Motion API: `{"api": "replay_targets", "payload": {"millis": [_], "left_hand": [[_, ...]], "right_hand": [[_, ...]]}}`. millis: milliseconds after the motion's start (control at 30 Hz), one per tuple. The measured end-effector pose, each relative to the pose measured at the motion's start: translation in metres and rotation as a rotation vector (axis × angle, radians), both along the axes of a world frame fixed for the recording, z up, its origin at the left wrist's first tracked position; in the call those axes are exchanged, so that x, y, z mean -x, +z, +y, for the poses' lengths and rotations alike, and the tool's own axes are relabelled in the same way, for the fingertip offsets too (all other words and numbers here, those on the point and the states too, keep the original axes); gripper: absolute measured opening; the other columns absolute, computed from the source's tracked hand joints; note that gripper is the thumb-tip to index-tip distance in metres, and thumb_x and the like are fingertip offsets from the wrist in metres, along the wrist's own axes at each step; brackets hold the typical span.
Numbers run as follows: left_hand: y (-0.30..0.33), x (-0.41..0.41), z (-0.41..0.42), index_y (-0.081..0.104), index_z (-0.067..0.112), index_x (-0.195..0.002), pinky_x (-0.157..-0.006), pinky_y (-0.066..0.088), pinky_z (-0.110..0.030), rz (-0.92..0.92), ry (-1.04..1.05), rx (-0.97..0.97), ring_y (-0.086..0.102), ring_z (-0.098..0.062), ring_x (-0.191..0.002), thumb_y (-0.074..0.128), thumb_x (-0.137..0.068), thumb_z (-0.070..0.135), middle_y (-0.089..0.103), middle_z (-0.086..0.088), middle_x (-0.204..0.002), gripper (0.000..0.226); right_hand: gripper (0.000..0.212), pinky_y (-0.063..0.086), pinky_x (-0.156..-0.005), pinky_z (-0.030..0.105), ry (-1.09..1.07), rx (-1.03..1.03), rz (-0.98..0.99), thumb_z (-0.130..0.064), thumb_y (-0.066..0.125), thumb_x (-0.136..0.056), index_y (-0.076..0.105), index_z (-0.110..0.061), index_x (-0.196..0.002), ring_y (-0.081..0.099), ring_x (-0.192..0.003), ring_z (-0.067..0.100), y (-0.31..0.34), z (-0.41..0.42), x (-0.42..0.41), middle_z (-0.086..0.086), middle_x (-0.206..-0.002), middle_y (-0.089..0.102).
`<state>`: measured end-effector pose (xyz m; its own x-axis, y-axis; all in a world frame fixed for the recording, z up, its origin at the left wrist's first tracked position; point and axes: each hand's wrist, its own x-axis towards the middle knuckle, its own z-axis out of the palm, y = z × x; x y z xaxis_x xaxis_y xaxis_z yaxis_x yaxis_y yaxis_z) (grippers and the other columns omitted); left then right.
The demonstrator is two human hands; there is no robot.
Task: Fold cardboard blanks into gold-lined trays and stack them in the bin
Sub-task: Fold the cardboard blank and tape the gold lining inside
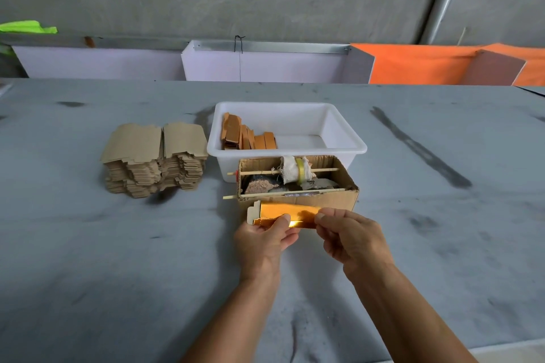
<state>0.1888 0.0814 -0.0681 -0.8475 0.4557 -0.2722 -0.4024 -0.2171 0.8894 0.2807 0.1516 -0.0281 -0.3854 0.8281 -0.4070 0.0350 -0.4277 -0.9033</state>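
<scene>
A gold-lined cardboard blank is held just in front of a brown cardboard box, its shiny side up and its left flap sticking out. My left hand pinches its near edge with the thumb on top. My right hand pinches its right end. A tall stack of flat brown blanks stands on the table at the left. The white plastic bin behind the box holds several folded trays standing along its left side.
The brown cardboard box has two wooden sticks through it, one carrying a roll of tape and cloth, with stones inside. White and orange panels line the far edge of the grey table. A concrete wall rises behind.
</scene>
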Motion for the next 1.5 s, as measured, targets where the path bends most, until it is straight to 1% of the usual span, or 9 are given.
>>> {"api": "replay_targets", "payload": {"millis": [133,267,367,500,600,833,1033,1200,1500], "left_hand": [[0.0,-0.006,-0.003,0.063,-0.002,-0.079,-0.049,0.054,-0.021,-0.04,0.008,-0.069,0.067,-0.017,-0.05,0.065,-0.081,-0.007,0.066,-0.013,-0.064,0.006],[-0.001,-0.012,-0.01,0.064,-0.005,-0.084,-0.055,0.057,-0.027,-0.043,0.004,-0.127,0.069,-0.022,-0.057,0.063,-0.081,-0.008,0.069,-0.016,-0.07,0.004],[-0.001,-0.015,-0.015,0.064,-0.003,-0.084,-0.058,0.059,-0.03,-0.025,0.029,-0.152,0.07,-0.025,-0.06,0.064,-0.08,-0.008,0.07,-0.014,-0.069,0.006],[0.001,-0.019,-0.017,0.065,-0.004,-0.081,-0.053,0.056,-0.027,-0.008,0.058,-0.166,0.069,-0.022,-0.058,0.065,-0.079,-0.009,0.07,-0.011,-0.064,0.005],[0.0,-0.019,-0.018,0.065,-0.003,-0.08,-0.053,0.056,-0.026,0.001,0.074,-0.165,0.069,-0.021,-0.058,0.066,-0.078,-0.008,0.07,-0.011,-0.064,0.005],[-0.003,-0.019,-0.021,0.066,-0.005,-0.083,-0.055,0.056,-0.027,0.009,0.057,-0.152,0.07,-0.021,-0.061,0.067,-0.078,-0.005,0.071,-0.012,-0.069,0.005],[-0.002,-0.019,-0.022,0.065,-0.006,-0.085,-0.054,0.056,-0.027,-0.01,0.072,-0.154,0.07,-0.022,-0.061,0.066,-0.079,-0.005,0.071,-0.012,-0.069,0.007],[0.0,-0.02,-0.023,0.067,0.0,-0.079,-0.053,0.055,-0.025,-0.001,0.075,-0.162,0.07,-0.021,-0.061,0.066,-0.079,-0.005,0.071,-0.009,-0.065,0.005],[0.003,-0.021,-0.024,0.066,-0.003,-0.078,-0.053,0.056,-0.026,0.001,0.075,-0.163,0.069,-0.02,-0.059,0.067,-0.078,-0.005,0.07,-0.009,-0.064,0.002]], "right_hand": [[0.008,0.044,-0.048,0.022,0.071,0.092,0.06,0.001,0.068,-0.078,0.068,-0.007,-0.075,0.059,-0.05,0.009,-0.006,-0.011,-0.007,0.003,-0.056,0.063],[0.011,0.043,-0.047,0.021,0.117,0.14,0.107,0.0,0.068,-0.078,0.067,-0.009,-0.072,0.058,-0.049,0.009,-0.01,-0.019,-0.006,0.003,-0.057,0.064],[0.011,0.043,-0.045,0.02,0.132,0.16,0.121,0.0,0.067,-0.078,0.068,-0.008,-0.072,0.058,-0.048,0.009,-0.012,-0.024,-0.004,0.004,-0.056,0.064],[0.011,0.043,-0.044,0.018,0.131,0.188,0.127,0.0,0.067,-0.078,0.067,-0.008,-0.07,0.058,-0.046,0.009,-0.013,-0.029,0.001,0.004,-0.055,0.064],[0.013,0.043,-0.043,0.017,0.128,0.18,0.13,-0.002,0.068,-0.079,0.066,-0.009,-0.068,0.057,-0.044,0.008,-0.013,-0.031,0.002,0.004,-0.055,0.063],[0.014,0.043,-0.041,0.018,0.135,0.148,0.119,-0.005,0.07,-0.078,0.065,-0.01,-0.066,0.057,-0.044,0.006,-0.012,-0.033,0.003,0.002,-0.055,0.064],[0.009,0.041,-0.043,0.018,0.139,0.123,0.076,-0.004,0.07,-0.079,0.067,-0.006,-0.07,0.057,-0.044,0.006,-0.01,-0.033,0.003,0.002,-0.053,0.064],[0.011,0.04,-0.043,0.02,0.153,0.097,0.037,-0.005,0.071,-0.078,0.067,-0.007,-0.068,0.056,-0.043,0.007,-0.01,-0.034,0.004,0.001,-0.052,0.063],[0.014,0.038,-0.041,0.021,0.162,0.074,-0.008,-0.007,0.073,-0.076,0.065,-0.006,-0.066,0.055,-0.041,0.008,-0.008,-0.032,0.006,0.002,-0.049,0.061]]}}
